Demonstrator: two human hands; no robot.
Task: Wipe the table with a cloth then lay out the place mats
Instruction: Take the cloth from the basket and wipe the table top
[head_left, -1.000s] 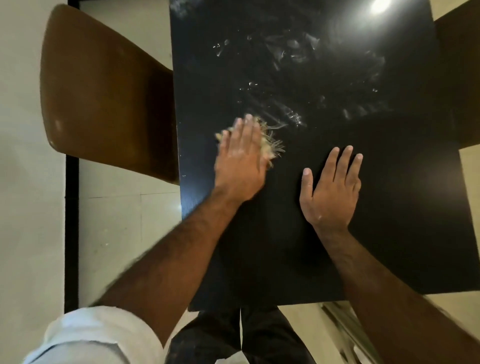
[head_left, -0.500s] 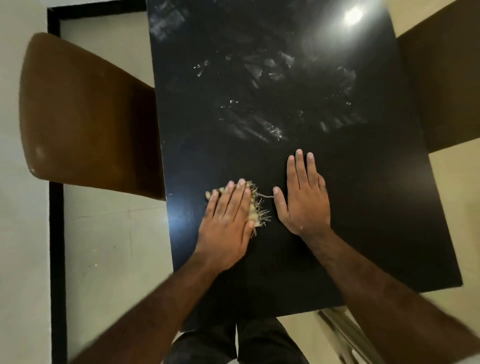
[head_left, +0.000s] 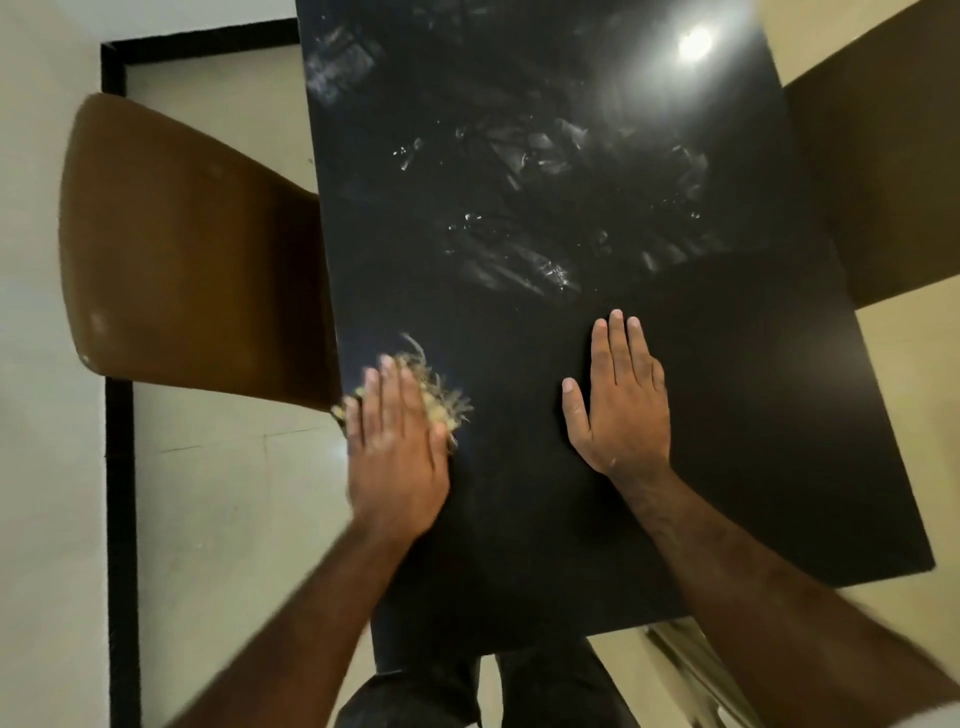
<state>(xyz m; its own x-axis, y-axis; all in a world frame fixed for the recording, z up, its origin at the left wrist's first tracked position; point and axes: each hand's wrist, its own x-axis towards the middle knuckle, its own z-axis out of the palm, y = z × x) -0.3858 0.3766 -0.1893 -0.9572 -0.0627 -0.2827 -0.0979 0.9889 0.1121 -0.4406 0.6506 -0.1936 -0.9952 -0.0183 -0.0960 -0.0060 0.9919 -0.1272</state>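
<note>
The cloth (head_left: 441, 402), a pale yellowish frayed rag, lies on the black bench (head_left: 753, 415) close to its left edge, pinned under the fingers of the left hand (head_left: 397, 457). That hand lies flat with the fingers straight and close together, pressing down on the rag rather than gripping it. Loose threads stick out past the fingertips toward twelve and one o'clock, and a small bit shows at ten o'clock, right at the bench edge. The right hand (head_left: 621, 410) is at three o'clock from the cloth, well apart from it, flat on the bare bench with the fingers straight and together and the thumb held out to the side; it holds nothing. Most of the rag is hidden beneath the left hand, which is blurred, so the rag's full shape cannot be made out. Whitish smears (head_left: 519, 270) cover the far half of the bench, at twelve o'clock from both hands, below a bright lamp reflection (head_left: 695, 42). A brown chair (head_left: 182, 260) stands against the bench at nine o'clock, and a second chair (head_left: 883, 182), at two o'clock, is cut off by the frame. Dark trousers (head_left: 545, 691) show under the near edge.
</note>
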